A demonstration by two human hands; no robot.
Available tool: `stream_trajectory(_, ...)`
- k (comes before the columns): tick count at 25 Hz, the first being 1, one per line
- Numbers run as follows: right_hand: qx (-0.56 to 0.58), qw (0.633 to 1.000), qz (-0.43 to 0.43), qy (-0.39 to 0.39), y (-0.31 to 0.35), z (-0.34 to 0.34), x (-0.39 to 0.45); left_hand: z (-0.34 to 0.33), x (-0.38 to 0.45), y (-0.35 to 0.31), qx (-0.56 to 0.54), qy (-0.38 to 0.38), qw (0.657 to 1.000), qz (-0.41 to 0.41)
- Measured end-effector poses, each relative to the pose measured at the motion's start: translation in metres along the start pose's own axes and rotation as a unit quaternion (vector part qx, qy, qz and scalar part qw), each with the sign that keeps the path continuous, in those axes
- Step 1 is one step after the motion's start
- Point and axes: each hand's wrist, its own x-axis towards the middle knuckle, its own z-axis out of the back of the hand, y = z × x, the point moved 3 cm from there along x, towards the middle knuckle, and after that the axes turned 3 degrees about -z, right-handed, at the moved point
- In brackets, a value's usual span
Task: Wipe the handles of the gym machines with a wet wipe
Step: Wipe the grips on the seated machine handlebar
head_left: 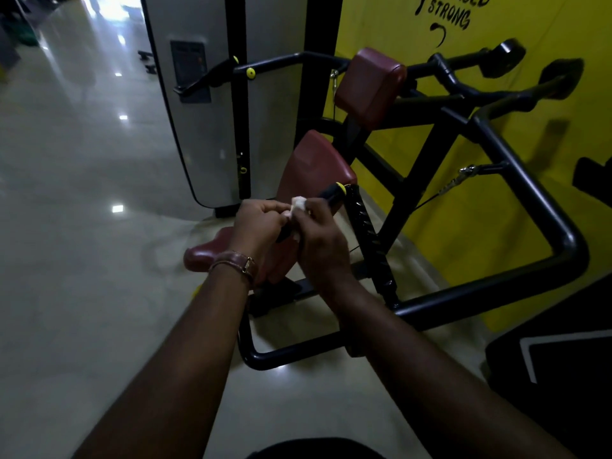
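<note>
A black machine handle with a yellow end cap slants across the middle of the head view, above the maroon seat. My left hand and my right hand meet on it. Both pinch a small white wet wipe that is bunched against the handle's lower part. Most of the wipe and the handle's lower end are hidden between my fingers. A brown strap is on my left wrist.
The black frame of the machine runs right along the yellow wall, with maroon pads and two more black grips at the top right. A grey weight-stack housing stands behind. Glossy tiled floor lies to the left.
</note>
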Motion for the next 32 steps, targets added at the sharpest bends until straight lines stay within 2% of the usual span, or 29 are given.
stream_trajectory(1,-0.073,0.996,0.041,0.034,-0.004,-0.007,0.003,-0.001,0.002,0.0,-0.004,-0.001,1.0,0.003)
stream_trajectory(2,-0.117,0.992,0.042,0.034,-0.007,-0.007,0.009,-0.001,0.005,0.003,0.002,-0.003,1.0,0.003)
stream_trajectory(3,-0.139,0.99,0.006,0.015,-0.011,-0.003,0.015,0.0,0.005,0.005,0.019,-0.007,1.0,-0.004)
stream_trajectory(4,-0.113,0.993,-0.038,0.007,-0.011,0.004,0.021,0.002,0.004,0.007,0.031,-0.008,0.999,-0.013)
stream_trajectory(5,-0.058,0.995,-0.078,0.037,-0.011,0.003,0.021,0.004,0.002,0.008,0.034,-0.01,0.999,-0.022)
stream_trajectory(7,0.095,0.971,-0.154,0.154,-0.007,-0.003,0.017,0.005,0.001,0.01,0.024,-0.007,0.999,-0.025)
stream_trajectory(9,0.205,0.951,-0.211,0.099,-0.014,-0.003,0.02,0.006,0.0,0.011,0.048,-0.011,0.998,-0.036)
stream_trajectory(10,0.169,0.964,-0.192,0.071,-0.017,-0.002,0.019,0.007,0.0,0.01,0.058,-0.011,0.997,-0.04)
stream_trajectory(11,0.059,0.992,-0.09,0.07,-0.016,-0.004,0.016,0.008,-0.001,0.01,0.055,-0.009,0.998,-0.039)
stream_trajectory(12,-0.075,0.993,0.029,0.083,-0.015,-0.009,0.012,0.007,0.0,0.011,0.051,-0.004,0.998,-0.036)
stream_trajectory(13,-0.154,0.981,0.097,0.066,-0.02,-0.012,0.01,0.007,0.0,0.011,0.051,0.0,0.998,-0.038)
stream_trajectory(14,-0.163,0.981,0.1,0.033,-0.022,-0.01,0.011,0.008,-0.001,0.011,0.058,-0.003,0.997,-0.043)
stream_trajectory(15,-0.12,0.991,0.052,-0.01,-0.025,-0.009,0.012,0.009,-0.003,0.01,0.067,-0.011,0.996,-0.049)
stream_trajectory(17,0.02,0.988,-0.097,-0.117,-0.022,-0.005,0.008,0.009,-0.005,0.009,0.082,-0.025,0.994,-0.065)
stream_trajectory(18,0.107,0.962,-0.188,-0.168,-0.017,-0.006,0.004,0.01,-0.005,0.009,0.085,-0.028,0.993,-0.072)
stream_trajectory(20,0.278,0.856,-0.377,-0.218,0.0,-0.009,0.003,0.01,-0.006,0.009,0.079,-0.025,0.994,-0.074)
stream_trajectory(21,0.333,0.801,-0.437,-0.236,0.004,-0.009,0.009,0.011,-0.005,0.01,0.076,-0.027,0.994,-0.076)
stream_trajectory(23,0.398,0.711,-0.499,-0.297,-0.01,-0.004,0.027,0.011,-0.006,0.011,0.088,-0.035,0.992,-0.086)
stream_trajectory(24,0.415,0.679,-0.52,-0.311,-0.016,-0.003,0.034,0.01,-0.007,0.01,0.097,-0.038,0.99,-0.091)
stream_trajectory(26,0.449,0.645,-0.558,-0.266,-0.017,-0.006,0.029,0.01,-0.008,0.009,0.109,-0.048,0.988,-0.097)
stream_trajectory(28,0.464,0.63,-0.609,-0.134,-0.014,-0.02,0.01,0.01,-0.007,0.009,0.111,-0.062,0.987,-0.098)
stream_trajectory(30,0.486,0.556,-0.673,-0.039,-0.014,-0.019,0.005,0.009,-0.007,0.009,0.106,-0.062,0.988,-0.097)
stream_trajectory(32,0.561,0.481,-0.67,-0.069,-0.018,-0.014,0.018,0.009,-0.008,0.008,0.11,-0.062,0.987,-0.097)
